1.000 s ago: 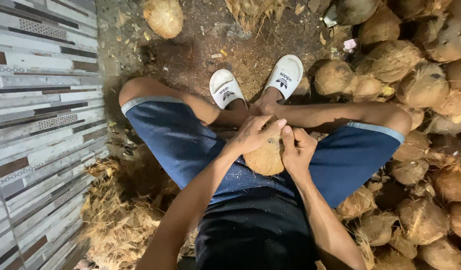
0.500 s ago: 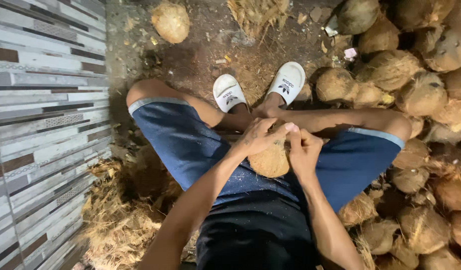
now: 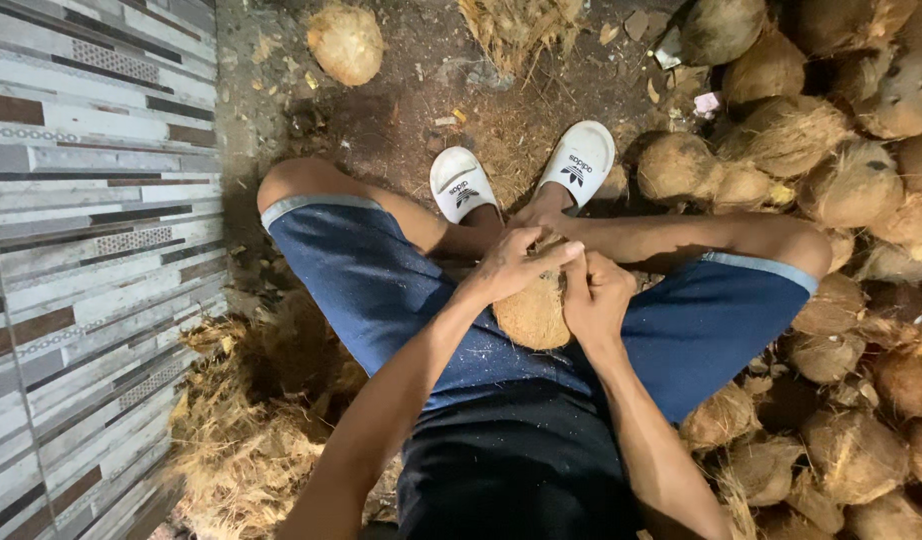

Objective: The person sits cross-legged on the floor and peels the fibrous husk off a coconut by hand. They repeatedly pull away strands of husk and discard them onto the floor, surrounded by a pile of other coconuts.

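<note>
- Left hand (image 3: pixel 516 265): fingers curled over the top left of a husked coconut (image 3: pixel 533 312), gripping it.
- Right hand (image 3: pixel 596 295): clasped against the coconut's right side, thumb apparently pressed into the top; the contact point is hidden.
- Coconut: held between the knees, above blue shorts (image 3: pixel 381 290), just behind white slide sandals (image 3: pixel 521 175).
- Surroundings: heap of unhusked coconuts (image 3: pixel 841 200) along the dirt floor's right edge; loose husk fibre (image 3: pixel 236 430) at lower left; striped tiled wall (image 3: pixel 81 200) on the left.
</note>
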